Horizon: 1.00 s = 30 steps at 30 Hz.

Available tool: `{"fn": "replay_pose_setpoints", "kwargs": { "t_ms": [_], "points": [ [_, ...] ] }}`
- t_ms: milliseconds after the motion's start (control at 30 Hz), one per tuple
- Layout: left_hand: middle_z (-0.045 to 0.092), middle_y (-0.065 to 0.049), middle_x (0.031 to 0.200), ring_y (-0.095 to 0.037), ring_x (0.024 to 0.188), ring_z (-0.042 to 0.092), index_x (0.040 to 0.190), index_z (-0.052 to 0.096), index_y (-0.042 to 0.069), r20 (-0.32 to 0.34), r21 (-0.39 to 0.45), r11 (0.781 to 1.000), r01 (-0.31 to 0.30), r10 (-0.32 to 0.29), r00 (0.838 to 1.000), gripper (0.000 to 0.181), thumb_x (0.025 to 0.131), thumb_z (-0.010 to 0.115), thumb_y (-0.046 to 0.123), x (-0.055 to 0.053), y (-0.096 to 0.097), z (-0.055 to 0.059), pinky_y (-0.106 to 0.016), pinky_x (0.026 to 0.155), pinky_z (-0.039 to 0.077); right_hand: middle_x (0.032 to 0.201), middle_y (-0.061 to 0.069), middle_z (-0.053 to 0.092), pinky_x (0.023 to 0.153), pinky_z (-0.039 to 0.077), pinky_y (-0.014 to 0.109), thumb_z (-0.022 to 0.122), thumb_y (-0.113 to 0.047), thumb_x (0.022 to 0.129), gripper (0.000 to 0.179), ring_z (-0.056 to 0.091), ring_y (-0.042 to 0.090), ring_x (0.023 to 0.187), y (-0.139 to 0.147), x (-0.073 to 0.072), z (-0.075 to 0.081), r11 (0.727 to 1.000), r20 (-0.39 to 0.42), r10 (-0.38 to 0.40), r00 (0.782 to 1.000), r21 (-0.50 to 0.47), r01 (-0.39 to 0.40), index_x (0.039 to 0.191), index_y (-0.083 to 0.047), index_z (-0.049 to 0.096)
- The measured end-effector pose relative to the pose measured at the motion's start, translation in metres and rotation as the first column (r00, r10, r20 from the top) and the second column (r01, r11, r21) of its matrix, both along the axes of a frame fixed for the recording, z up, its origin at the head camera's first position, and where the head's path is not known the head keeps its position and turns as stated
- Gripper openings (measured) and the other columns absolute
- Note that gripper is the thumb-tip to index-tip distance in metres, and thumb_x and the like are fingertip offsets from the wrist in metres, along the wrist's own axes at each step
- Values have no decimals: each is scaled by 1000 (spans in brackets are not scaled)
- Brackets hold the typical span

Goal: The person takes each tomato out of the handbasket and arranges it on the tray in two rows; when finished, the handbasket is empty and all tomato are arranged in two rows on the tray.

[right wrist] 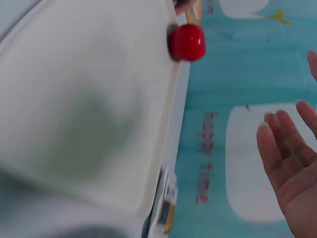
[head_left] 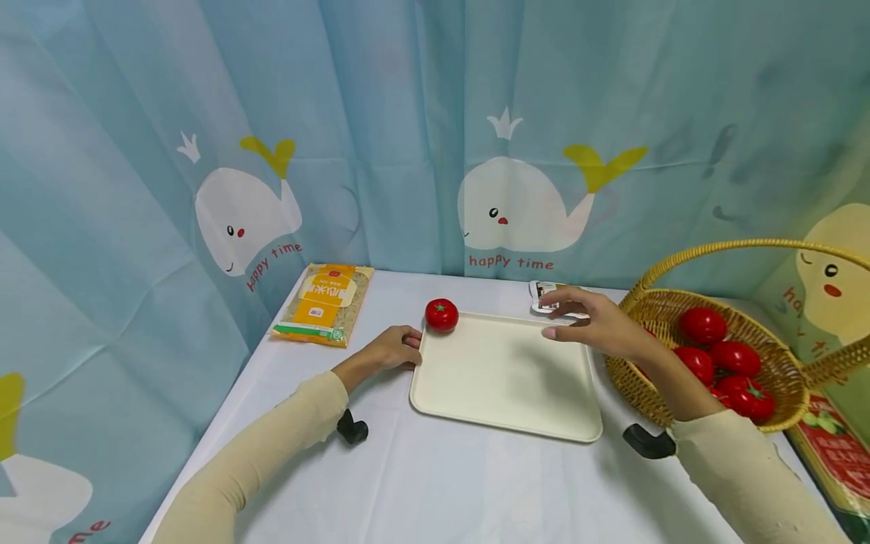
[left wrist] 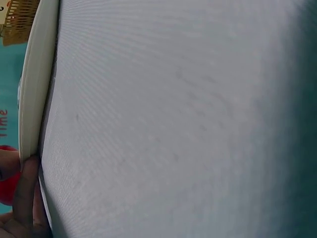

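Observation:
A cream rectangular tray (head_left: 503,378) lies on the white-covered table, with one red tomato (head_left: 442,315) in its far left corner. My left hand (head_left: 393,349) pinches the tray's left rim; the left wrist view has the thumb over the edge and the fingers (left wrist: 25,193) beneath it. Over the tray's far right part hovers my right hand (head_left: 598,323), its fingers spread and holding nothing. Seen from the right wrist, that hand's palm (right wrist: 297,183) faces the camera, away from the tomato.
A wicker basket (head_left: 632,385) with a tall handle holds several red tomatoes on the right. Behind the tray lies a small white package (head_left: 540,296). A yellow bag of grain (head_left: 326,304) lies at the far left. A red-and-green package (head_left: 832,438) lies by the basket.

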<state>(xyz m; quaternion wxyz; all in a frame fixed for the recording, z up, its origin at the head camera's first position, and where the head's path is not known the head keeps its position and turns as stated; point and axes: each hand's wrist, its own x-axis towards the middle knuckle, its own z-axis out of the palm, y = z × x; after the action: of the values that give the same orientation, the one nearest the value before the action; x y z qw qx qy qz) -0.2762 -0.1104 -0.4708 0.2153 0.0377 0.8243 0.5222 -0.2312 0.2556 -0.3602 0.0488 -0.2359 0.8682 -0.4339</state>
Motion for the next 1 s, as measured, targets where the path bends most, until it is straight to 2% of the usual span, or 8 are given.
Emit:
{"fn": "replay_pose_setpoints", "kwargs": {
  "t_ms": [133, 267, 467, 567, 700, 800, 1000],
  "points": [
    [61, -10, 106, -16, 85, 62, 128, 58, -1, -6, -17, 1000, 5, -5, 1000, 50, 79, 71, 0, -1, 0, -1, -27, 77, 59, 128, 0, 60, 83, 56, 23, 75, -17, 90, 45, 65, 10, 107, 27, 14, -1, 999, -20, -29, 999, 44, 30, 132, -9, 60],
    [61, -10, 107, -16, 86, 61, 128, 58, 0, -2, -29, 1000, 8, -8, 1000, 50, 79, 71, 1, 0, -1, -1, -27, 77, 59, 122, -10, 62, 78, 56, 22, 74, -19, 91, 44, 65, 2, 103, 57, 24, 0, 991, -52, -84, 995, 96, 89, 131, -13, 60],
    [60, -10, 107, -17, 87, 62, 128, 58, 0, 6, -22, 1000, 4, -3, 1000, 50, 80, 71, 1, 0, -1, -1, -28, 78, 59, 119, -4, 65, 73, 56, 22, 73, -15, 91, 43, 63, 0, 101, 95, 33, 5, 979, -96, -169, 981, 99, 178, 132, -8, 60],
    [60, -10, 107, -16, 86, 62, 128, 58, -1, 4, -18, 1000, 9, -9, 1000, 51, 79, 71, 1, 0, -1, 0, -28, 77, 59, 121, -9, 65, 73, 55, 20, 71, -13, 92, 43, 63, -1, 101, 111, 35, 8, 972, -100, -208, 973, 88, 216, 133, -7, 59],
    [61, -12, 107, -17, 85, 63, 129, 57, -3, -3, 13, 1000, 20, -20, 1000, 52, 78, 70, -1, 0, -2, -1, -28, 76, 59, 119, -18, 64, 74, 52, 14, 71, -16, 93, 43, 62, -4, 100, 131, 33, 11, 953, -87, -275, 958, 107, 283, 133, -8, 59],
    [61, -12, 108, -17, 84, 63, 130, 56, -4, -1, 37, 999, 24, -24, 1000, 53, 78, 69, -2, -1, -2, -1, -29, 75, 59, 114, -24, 63, 73, 50, 13, 70, -22, 94, 45, 59, -9, 97, 146, 28, 13, 934, -70, -315, 947, 157, 322, 135, -7, 58],
    [61, -12, 109, -16, 85, 63, 130, 56, -4, 3, 30, 999, 28, -28, 1000, 54, 78, 69, -1, -1, -3, -2, -29, 76, 60, 108, -33, 56, 72, 47, 17, 66, -37, 96, 58, 51, -18, 92, 174, 13, 12, 895, 11, -374, 927, 265, 358, 142, -6, 49]
  ]
}}
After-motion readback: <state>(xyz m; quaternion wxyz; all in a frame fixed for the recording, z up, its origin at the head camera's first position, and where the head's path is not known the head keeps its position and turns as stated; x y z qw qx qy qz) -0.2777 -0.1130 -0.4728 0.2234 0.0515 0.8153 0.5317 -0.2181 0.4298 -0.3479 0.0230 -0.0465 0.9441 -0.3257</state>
